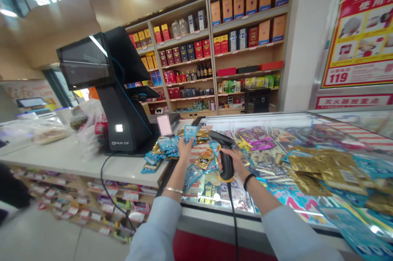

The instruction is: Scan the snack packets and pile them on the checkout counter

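My left hand (185, 148) is closed on a small blue snack packet (190, 133), raised over the counter's edge. In my right hand (235, 162) is a black and yellow barcode scanner (226, 162), its head tipped toward the left and its cable running down in front. Beside my left hand lies a pile of blue and gold packets (162, 148) on the white counter. More loose packets (204, 160) lie between my hands on the glass case. At the right, a heap of gold packets (331, 171) rests on the glass with blue ones around it.
A black checkout terminal (125, 101) stands on the white counter (70, 162), near a plastic bag (92, 123). The glass display case (276, 118) holds colourful packs. Shelves (211, 62) of boxes and bottles line the back wall. A black cable (106, 183) hangs down the counter front.
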A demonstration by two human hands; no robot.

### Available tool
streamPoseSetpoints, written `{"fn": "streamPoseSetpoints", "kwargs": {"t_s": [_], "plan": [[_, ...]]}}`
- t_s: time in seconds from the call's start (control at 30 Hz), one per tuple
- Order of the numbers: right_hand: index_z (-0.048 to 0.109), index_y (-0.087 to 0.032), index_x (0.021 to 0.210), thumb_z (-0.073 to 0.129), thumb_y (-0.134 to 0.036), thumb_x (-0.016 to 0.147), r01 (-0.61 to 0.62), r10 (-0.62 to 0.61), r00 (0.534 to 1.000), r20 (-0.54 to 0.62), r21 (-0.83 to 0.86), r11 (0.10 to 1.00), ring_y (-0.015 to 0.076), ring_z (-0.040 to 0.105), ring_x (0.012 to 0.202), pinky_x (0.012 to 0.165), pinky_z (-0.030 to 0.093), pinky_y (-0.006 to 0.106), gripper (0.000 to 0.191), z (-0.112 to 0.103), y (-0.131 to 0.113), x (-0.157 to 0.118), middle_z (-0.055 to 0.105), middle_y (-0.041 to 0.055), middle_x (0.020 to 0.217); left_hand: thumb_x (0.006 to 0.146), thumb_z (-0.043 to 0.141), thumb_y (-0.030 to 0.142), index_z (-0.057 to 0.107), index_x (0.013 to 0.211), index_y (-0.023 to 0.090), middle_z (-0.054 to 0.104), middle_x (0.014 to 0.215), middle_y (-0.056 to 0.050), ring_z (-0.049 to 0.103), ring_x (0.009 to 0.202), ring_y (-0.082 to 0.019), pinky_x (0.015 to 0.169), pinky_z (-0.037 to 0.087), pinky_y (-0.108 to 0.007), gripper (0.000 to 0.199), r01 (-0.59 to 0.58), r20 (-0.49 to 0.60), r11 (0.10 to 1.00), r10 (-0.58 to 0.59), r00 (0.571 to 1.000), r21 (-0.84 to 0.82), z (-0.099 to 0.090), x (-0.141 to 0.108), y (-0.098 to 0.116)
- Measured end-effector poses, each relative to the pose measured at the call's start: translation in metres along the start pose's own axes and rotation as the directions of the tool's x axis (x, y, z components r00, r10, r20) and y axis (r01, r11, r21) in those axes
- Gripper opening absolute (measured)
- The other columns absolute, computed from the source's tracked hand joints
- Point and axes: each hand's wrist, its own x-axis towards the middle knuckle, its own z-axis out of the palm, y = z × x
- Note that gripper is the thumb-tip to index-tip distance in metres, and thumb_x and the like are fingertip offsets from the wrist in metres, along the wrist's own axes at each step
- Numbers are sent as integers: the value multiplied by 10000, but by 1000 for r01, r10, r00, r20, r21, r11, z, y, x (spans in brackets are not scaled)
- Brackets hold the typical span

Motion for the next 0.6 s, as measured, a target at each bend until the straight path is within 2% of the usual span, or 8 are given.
{"fn": "streamPoseSetpoints", "kwargs": {"t_s": [0.1, 0.27, 0.6], "plan": [[566, -172, 558, 670, -405, 687, 8, -8, 1000, 7, -1, 1000, 121, 490, 309, 299, 389, 222, 286, 1, 3, 1, 566, 7, 435, 797, 561, 346, 626, 909, 174, 691, 849, -53, 644, 819, -208, 800, 491, -352, 215, -12, -40, 1000, 12, 999, 5, 6, -6, 4], [565, -176, 588, 663, -400, 689, -19, 18, 1000, 24, 10, 1000, 125, 494, 308, 292, 387, 223, 264, 3, 3, 1, 564, 1, 433, 820, 549, 368, 614, 896, 175, 681, 845, -69, 643, 812, -228, 804, 484, -368, 217, -34, -57, 999, 36, 998, 37, -1, -17, 10], [573, -165, 563, 675, -415, 637, -63, 62, 997, 53, 7, 998, 120, 512, 324, 316, 413, 226, 280, 7, -8, -5, 574, -3, 451, 817, 564, 331, 621, 922, 177, 673, 836, -52, 634, 847, -213, 823, 468, -346, 195, -40, -86, 999, 41, 995, 12, -3, -18, 14]]}}
